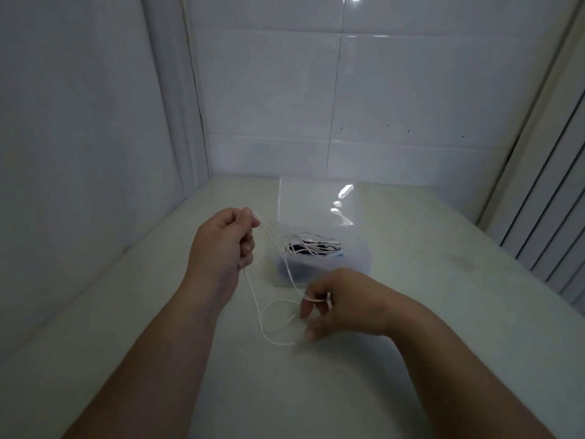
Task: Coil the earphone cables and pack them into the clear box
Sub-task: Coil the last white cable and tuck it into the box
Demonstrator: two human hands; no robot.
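Pale cream desk [427,327], white tiled walls [269,90] behind. Left hand [221,245], raised, pinched a thin white earphone cable [253,296]. Clear plastic box [356,264] near the back edge, lid up, held tangled cables. Right hand [343,304] pinched the same cable, low at mid-desk.

A pale cream table [411,359] filled the lower view, with a faint dark smudge [460,260] toward its right side. Glossy white wall tiles [269,90] stood behind it, a plain white panel [79,122] at left and a ribbed panel [550,236] at right.
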